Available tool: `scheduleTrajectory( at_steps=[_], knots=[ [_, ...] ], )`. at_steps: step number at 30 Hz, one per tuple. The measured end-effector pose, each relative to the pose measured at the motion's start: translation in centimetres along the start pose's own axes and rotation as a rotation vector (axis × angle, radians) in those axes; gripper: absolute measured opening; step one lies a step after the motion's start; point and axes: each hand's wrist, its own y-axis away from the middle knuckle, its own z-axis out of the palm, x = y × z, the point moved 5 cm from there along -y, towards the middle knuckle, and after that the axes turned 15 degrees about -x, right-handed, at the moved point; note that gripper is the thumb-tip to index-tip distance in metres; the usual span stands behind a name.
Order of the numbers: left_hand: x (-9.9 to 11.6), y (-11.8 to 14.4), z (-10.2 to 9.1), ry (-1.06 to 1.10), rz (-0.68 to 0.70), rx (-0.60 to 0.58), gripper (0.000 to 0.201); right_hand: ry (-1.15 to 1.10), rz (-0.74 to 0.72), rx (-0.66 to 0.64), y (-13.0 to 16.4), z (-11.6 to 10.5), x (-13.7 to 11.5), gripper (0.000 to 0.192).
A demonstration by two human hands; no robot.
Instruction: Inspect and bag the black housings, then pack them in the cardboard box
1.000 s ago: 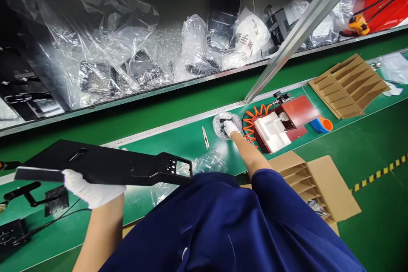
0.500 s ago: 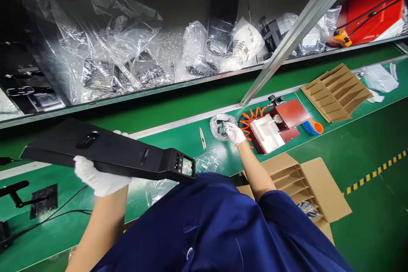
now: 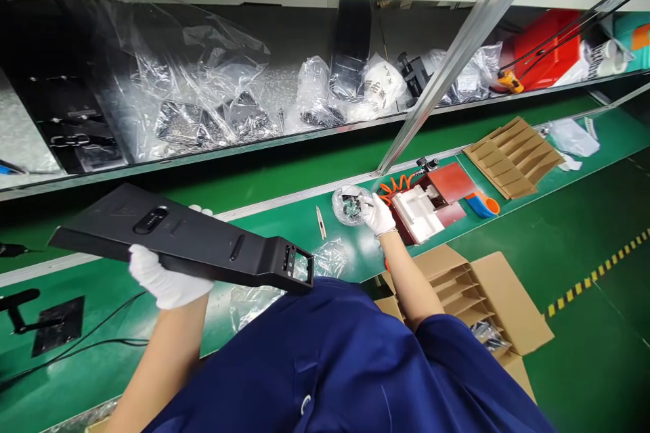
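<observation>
My left hand [image 3: 170, 283], in a white glove, grips a long black housing [image 3: 198, 240] from below, with fingertips showing over its far edge. The housing has slots in its face and a bent end with a rectangular opening, which lies close to my body. My right hand [image 3: 380, 215], also gloved, is at the right edge of a clear plastic bag [image 3: 341, 216] on the bench. Inside the bag's rolled opening are small dark green parts [image 3: 351, 204] that look like circuit boards. The right fingers are pinched together; what they hold is too small to name.
A utility knife [image 3: 321, 222] lies left of the bag. Right of my hand are an orange coiled hose [image 3: 399, 184], a red-brown box with a white insert [image 3: 417, 213] and a blue-orange tape roll [image 3: 481, 204]. Cardboard dividers [image 3: 512, 155] lie beyond. A shelf edge [image 3: 254, 145] overhangs the bench.
My right hand has drawn slightly to the right, away from the parts in the bag. The housing's face has turned a little more toward me. The view has shifted upward.
</observation>
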Motion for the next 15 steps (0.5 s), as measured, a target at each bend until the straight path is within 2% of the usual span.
scheduleTrajectory(
  at_steps=[2,5,9,12,15],
  knots=[
    [0.1,0.2,-0.3,0.012,-0.002,0.006,0.066,-0.004,0.005,0.001,0.8,0.5,-0.3,0.020],
    [0.1,0.5,-0.7,0.043,-0.009,0.000,0.072,0.006,-0.010,-0.005,2.2,1.6,-1.0,0.034],
    [-0.4,0.5,0.0,0.114,-0.051,-0.084,0.081,0.090,-0.101,-0.119,4.1,4.2,-3.1,0.034],
    [-1.3,0.0,1.7,0.218,-0.107,-0.175,0.082,0.162,-0.078,-0.242,4.6,8.1,-5.3,0.035],
    [-2.5,-0.7,3.7,0.291,-0.166,-0.257,0.086,0.209,0.008,-0.374,4.7,14.3,-7.8,0.038]
  ],
)
